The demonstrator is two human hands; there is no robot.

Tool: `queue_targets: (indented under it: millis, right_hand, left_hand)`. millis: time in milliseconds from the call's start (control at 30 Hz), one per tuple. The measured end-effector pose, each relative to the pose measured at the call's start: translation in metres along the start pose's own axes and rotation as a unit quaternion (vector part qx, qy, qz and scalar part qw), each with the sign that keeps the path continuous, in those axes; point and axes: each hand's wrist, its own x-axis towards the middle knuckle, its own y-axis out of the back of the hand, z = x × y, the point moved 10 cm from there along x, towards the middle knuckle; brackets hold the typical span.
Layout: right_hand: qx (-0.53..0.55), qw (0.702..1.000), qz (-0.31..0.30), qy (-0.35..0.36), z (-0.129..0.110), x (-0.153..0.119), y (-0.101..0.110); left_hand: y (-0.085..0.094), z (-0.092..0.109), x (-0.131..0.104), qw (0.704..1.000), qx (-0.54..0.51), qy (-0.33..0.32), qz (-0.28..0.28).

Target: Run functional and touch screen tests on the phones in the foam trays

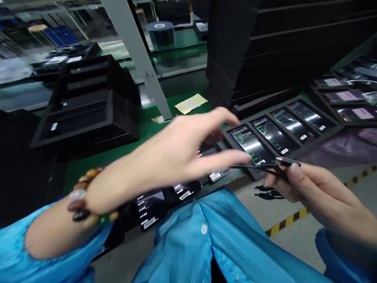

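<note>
My left hand (191, 147), slightly blurred, is over the workbench with thumb and fingers apart and nothing plainly held between them. Its fingertips are near the left end of a black tray (316, 144) where several smartphones (272, 135) lie screen up. At the tray's front corner, my right hand (318, 186) pinches a black cable plug (287, 161) with a metal tip. A thin black cable (259, 167) runs from there toward my left thumb. Below my left hand, more smartphones (150, 210) with lit text lie along the bench edge, partly hidden by my hand and arm.
Stacked black trays stand at the left (122, 118) and in a tall pile (229, 59) behind. A metal post (138, 55) rises beside a yellow paper (191, 103). Further phones lie in another tray (326, 112) at the right. Loose cable ends (266, 193) hang above the floor.
</note>
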Motion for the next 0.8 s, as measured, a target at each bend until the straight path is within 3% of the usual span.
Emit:
queue_targets:
  millis: [67,167,233,300,467,633,700,800]
  right_hand:
    - [-0.009,1.0,0.013,-0.008,0.029,-0.004,-0.003]
    - [0.016,1.0,0.019,-0.008,0.065,-0.006,-0.017]
    - [0.009,1.0,0.003,0.007,0.079,-0.003,-0.028]
    - [-0.031,0.998,-0.026,0.046,0.08,0.0,-0.037]
    - [-0.087,0.98,-0.056,0.168,0.064,0.001,-0.039]
    - [-0.007,0.986,-0.08,0.145,0.073,0.001,-0.036]
    - [0.029,0.988,-0.094,0.123,0.08,0.001,-0.039]
    - [0.058,0.987,-0.116,0.098,0.091,0.0,-0.048]
  left_hand:
    - [0.002,-0.05,-0.005,0.998,0.029,0.06,0.017]
    - [-0.017,-0.118,-0.015,0.991,0.055,0.117,-0.018]
    - [-0.035,-0.151,-0.021,0.987,0.06,0.142,-0.044]
    - [-0.049,-0.169,-0.022,0.984,0.081,0.148,-0.055]
    - [-0.074,-0.18,-0.009,0.981,0.13,0.121,-0.079]
    - [-0.085,-0.193,0.0,0.979,0.119,0.13,-0.101]
    - [-0.08,-0.184,0.0,0.981,0.12,0.133,-0.079]
    - [-0.068,-0.139,-0.004,0.99,0.058,0.121,-0.038]
